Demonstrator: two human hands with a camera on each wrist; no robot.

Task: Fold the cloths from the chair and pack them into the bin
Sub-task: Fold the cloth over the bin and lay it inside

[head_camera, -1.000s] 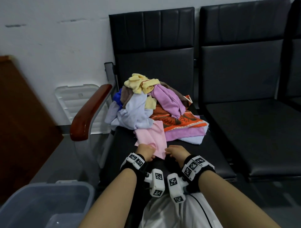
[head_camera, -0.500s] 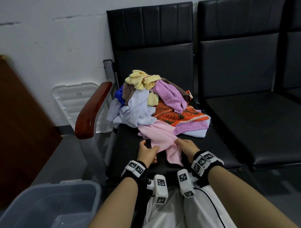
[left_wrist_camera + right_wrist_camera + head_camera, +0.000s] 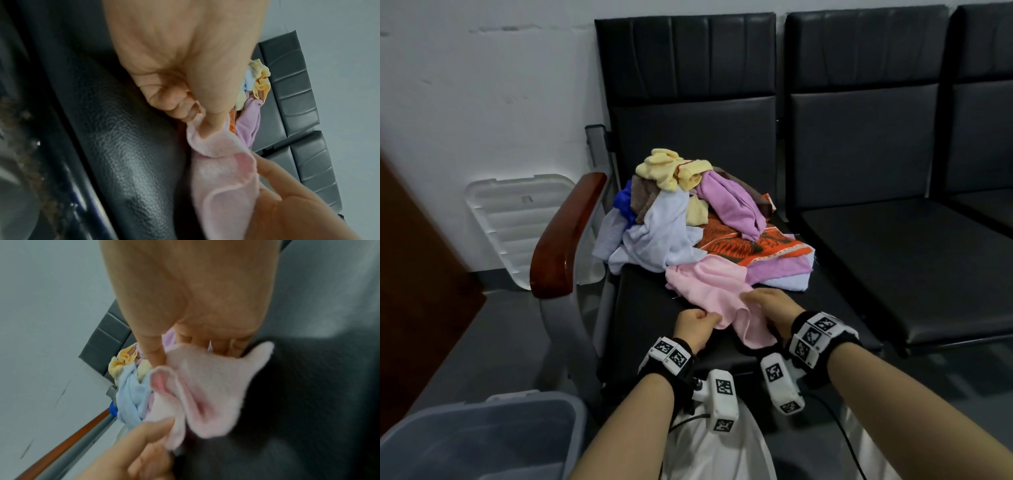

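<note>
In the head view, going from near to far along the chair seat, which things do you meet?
Left hand and right hand → pink cloth → orange patterned cloth → yellow cloth → chair backrest.

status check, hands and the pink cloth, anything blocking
Left hand and right hand both pinch the pink cloth. Cloth unfolded, far end under the pile on the chair. Bin lower left, nothing blocking.

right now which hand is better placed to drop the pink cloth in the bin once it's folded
Left, probably: the left hand pinches the pink cloth on the side where the bin sits; the right hand would cross over.
</note>
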